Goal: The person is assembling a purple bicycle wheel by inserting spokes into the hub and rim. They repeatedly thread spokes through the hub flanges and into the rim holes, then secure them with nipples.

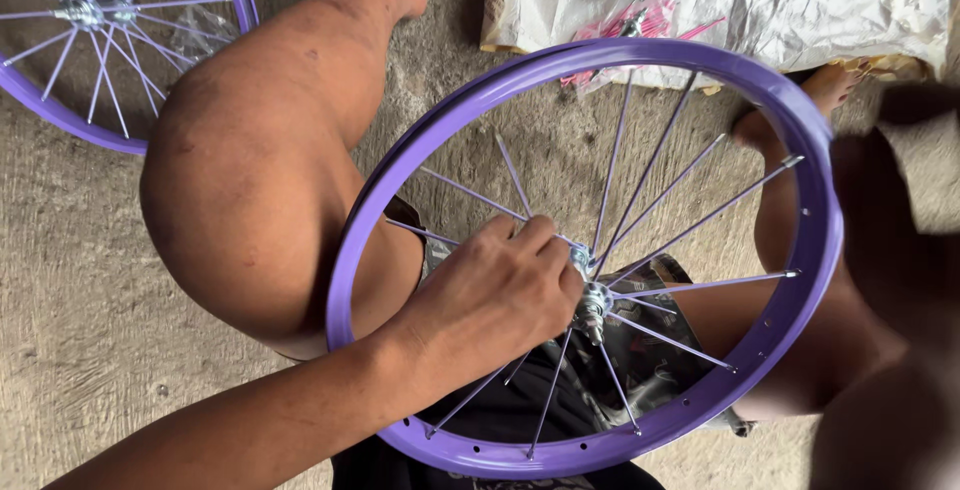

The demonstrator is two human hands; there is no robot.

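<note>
Blurred at the edge, right hand (890, 280) unreadable; left hand (500, 295) pinches purple wheel's (820, 240) hub (590, 302), spokes (700, 220) fanning rightward.

The left hand (495, 290) comes in from the lower left on a bare forearm, with the back of the hand up and the fingers (530, 235) curled closed together. The right arm is only a dark blur at the right edge, so its hand cannot be judged.
</note>
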